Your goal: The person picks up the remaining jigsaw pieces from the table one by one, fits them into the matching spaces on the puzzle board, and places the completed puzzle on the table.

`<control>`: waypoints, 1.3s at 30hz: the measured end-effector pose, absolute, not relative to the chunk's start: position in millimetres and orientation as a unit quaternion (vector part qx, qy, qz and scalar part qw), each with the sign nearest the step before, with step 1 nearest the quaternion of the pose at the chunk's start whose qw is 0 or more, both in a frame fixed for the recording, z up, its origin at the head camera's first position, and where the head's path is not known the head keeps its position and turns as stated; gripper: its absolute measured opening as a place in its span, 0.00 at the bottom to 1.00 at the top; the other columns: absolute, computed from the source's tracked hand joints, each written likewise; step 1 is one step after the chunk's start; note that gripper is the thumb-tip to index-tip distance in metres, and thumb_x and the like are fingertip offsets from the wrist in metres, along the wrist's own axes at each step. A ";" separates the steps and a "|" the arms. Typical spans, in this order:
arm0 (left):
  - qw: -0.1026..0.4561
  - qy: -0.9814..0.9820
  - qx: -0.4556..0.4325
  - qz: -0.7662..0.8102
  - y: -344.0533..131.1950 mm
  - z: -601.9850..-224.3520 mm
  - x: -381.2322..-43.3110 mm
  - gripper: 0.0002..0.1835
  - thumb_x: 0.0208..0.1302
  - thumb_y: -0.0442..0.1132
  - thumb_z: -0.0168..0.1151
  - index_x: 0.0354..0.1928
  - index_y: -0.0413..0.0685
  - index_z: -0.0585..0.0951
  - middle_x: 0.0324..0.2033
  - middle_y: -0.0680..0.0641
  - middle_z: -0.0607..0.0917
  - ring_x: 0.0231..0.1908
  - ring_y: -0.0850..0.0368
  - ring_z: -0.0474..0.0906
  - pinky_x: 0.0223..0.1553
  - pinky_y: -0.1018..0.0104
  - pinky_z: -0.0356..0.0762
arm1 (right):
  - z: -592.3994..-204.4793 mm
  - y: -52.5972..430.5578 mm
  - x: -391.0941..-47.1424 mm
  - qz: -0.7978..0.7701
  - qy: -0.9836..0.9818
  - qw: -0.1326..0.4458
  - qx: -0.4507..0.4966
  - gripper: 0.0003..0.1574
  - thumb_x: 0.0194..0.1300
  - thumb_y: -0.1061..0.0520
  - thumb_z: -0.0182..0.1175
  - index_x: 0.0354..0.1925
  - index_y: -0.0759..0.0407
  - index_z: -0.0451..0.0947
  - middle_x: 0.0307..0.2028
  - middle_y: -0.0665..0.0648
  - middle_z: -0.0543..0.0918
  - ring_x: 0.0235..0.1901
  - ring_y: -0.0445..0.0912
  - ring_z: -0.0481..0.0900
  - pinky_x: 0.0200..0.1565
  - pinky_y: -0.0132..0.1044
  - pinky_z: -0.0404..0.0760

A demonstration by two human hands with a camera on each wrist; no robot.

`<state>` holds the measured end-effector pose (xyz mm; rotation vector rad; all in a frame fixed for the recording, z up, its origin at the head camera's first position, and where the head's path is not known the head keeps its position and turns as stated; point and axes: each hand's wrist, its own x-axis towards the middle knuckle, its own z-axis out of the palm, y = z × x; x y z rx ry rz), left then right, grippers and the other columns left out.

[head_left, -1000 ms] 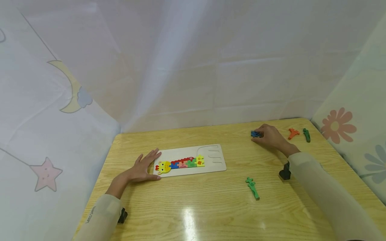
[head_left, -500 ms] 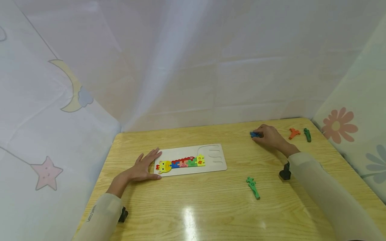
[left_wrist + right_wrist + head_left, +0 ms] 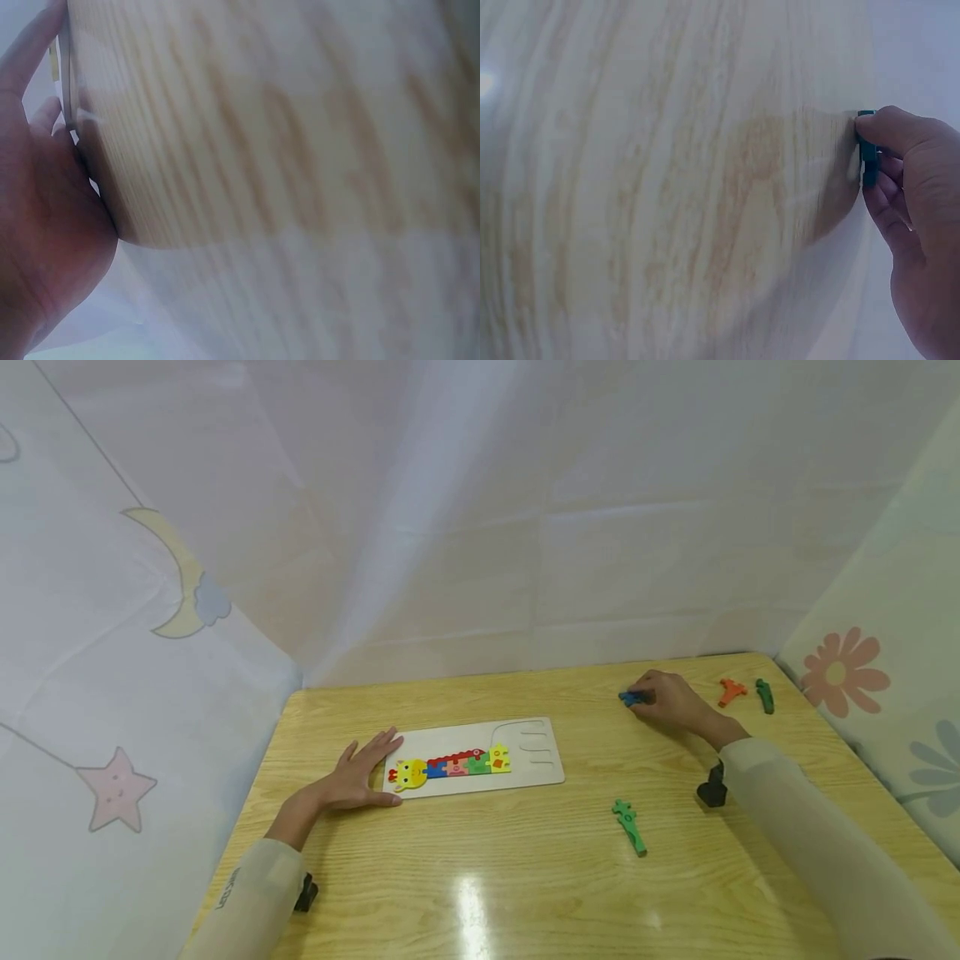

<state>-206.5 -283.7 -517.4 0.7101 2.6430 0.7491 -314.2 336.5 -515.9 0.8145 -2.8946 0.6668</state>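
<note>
A pale puzzle board [image 3: 525,777] lies on the table, with a giraffe's yellow head [image 3: 410,774] and several coloured neck and body pieces set in it. Outlines of legs show at its right end. My left hand [image 3: 356,781] rests with spread fingers over the board's left end, thumb at the near edge and fingertips at the far one. Toward the back right, my right hand [image 3: 671,700] pinches a blue puzzle piece [image 3: 630,697] between thumb and fingers, close over the table. In the right wrist view the puzzle piece [image 3: 868,150] looks teal and is partly covered by the fingers.
A light green puzzle piece [image 3: 628,827] lies on the wooden table [image 3: 525,877] in front of the right hand. An orange piece [image 3: 731,692] and a dark green piece [image 3: 764,696] lie at the back right corner. Printed cloth [image 3: 465,527] hangs behind the table and along its sides.
The blue puzzle piece has turned and shifted slightly left in my right hand's fingers. My left hand and the board have stayed in place.
</note>
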 end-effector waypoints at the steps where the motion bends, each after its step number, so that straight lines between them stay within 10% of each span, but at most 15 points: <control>1: 0.152 0.921 0.247 0.261 -283.8 -518.0 -206.8 0.59 0.62 0.61 0.75 0.85 0.47 0.53 0.85 0.41 0.46 0.84 0.35 0.39 0.77 0.29 0.26 | -516.0 336.7 -314.5 0.215 -0.938 0.033 0.270 0.23 0.65 0.63 0.75 0.56 0.71 0.86 0.46 0.65 0.85 0.40 0.55 0.85 0.41 0.50 0.86; 39: 0.144 0.921 0.254 0.260 -284.2 -515.7 -204.8 0.59 0.62 0.60 0.76 0.85 0.44 0.54 0.85 0.38 0.47 0.83 0.33 0.40 0.76 0.27 0.27 | -485.1 302.6 -321.0 0.189 -0.907 0.046 0.374 0.23 0.58 0.68 0.78 0.52 0.70 0.87 0.47 0.63 0.85 0.45 0.58 0.85 0.47 0.57 0.86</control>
